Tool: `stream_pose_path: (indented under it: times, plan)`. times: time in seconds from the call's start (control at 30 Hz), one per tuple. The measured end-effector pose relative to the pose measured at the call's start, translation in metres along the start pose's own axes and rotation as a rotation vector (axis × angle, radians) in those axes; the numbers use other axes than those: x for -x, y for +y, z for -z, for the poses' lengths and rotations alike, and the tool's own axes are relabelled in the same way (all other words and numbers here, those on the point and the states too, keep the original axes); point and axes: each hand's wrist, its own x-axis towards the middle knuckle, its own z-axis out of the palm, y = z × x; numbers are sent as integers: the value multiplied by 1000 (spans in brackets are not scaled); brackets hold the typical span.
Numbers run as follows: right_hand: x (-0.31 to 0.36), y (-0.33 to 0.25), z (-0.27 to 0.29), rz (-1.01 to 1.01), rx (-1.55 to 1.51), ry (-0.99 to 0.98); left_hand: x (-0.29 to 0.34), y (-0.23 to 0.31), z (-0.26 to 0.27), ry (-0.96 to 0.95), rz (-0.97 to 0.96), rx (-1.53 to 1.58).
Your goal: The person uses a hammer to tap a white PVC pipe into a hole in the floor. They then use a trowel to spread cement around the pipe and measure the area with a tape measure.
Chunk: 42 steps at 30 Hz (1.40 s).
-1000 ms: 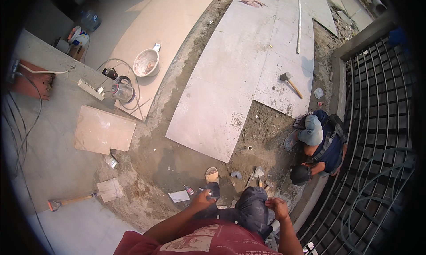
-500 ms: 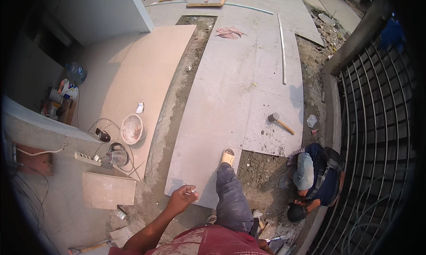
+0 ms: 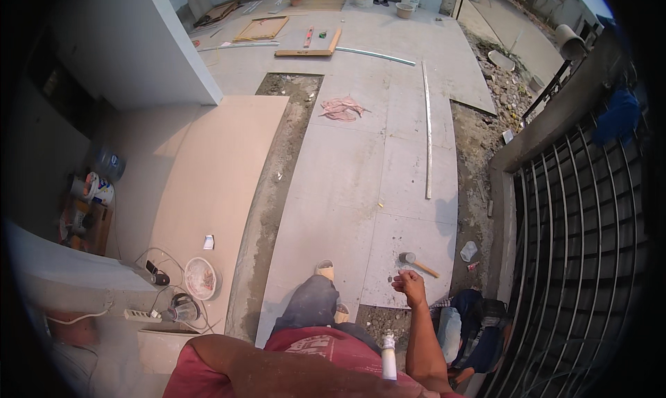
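My right hand point(image 3: 409, 288) reaches forward over the grey floor tiles point(image 3: 333, 190), its fingers curled together. Whether it pinches something small is hidden. Just beyond it lies a mallet point(image 3: 418, 264) with a dark head and wooden handle, apart from the fingers. My left arm point(image 3: 277, 365) is bent across my chest along the lower edge, and its hand is out of sight. A white cigarette point(image 3: 388, 358) with a greyish tip juts up close to the camera at the bottom. My sandalled feet are on the tiles.
A person point(image 3: 475, 329) crouches at the right beside the barred metal fence point(image 3: 572, 231). At the left stand a whitish bucket point(image 3: 201, 279), a power strip point(image 3: 142, 315) and cords. A pink cloth point(image 3: 343, 108) and a long straight bar point(image 3: 427, 134) lie ahead. Bare mortar strips border the tiles.
My left hand, which held the cigarette low ahead of me, has gone out of view; the cigarette is now close to the camera. My right hand has come forward. The view has tilted up.
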Motion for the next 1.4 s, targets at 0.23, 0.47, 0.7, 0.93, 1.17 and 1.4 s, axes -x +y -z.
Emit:
stream_pose_path:
  times: [0.23,0.47,0.7,0.93,1.17,1.4]
  plan:
    - [-97,26,79,-375,-76,290,-87,92,128,-192,-18,40]
    - [-113,7,80,-226,658,150,-196,189,260,-247,20,51]
    - [-250,-126,28,177,1394,-231,-255,225,468,-143,56,263]
    - [-527,-282,42,-643,-17,344,-237,154,722,505,741,678]
    - [-780,-691,-99,76,228,119,-351,247,815,1070,661,-605]
    - [-945,-820,-225,152,413,-86,-547,377,880,-266,-639,735]
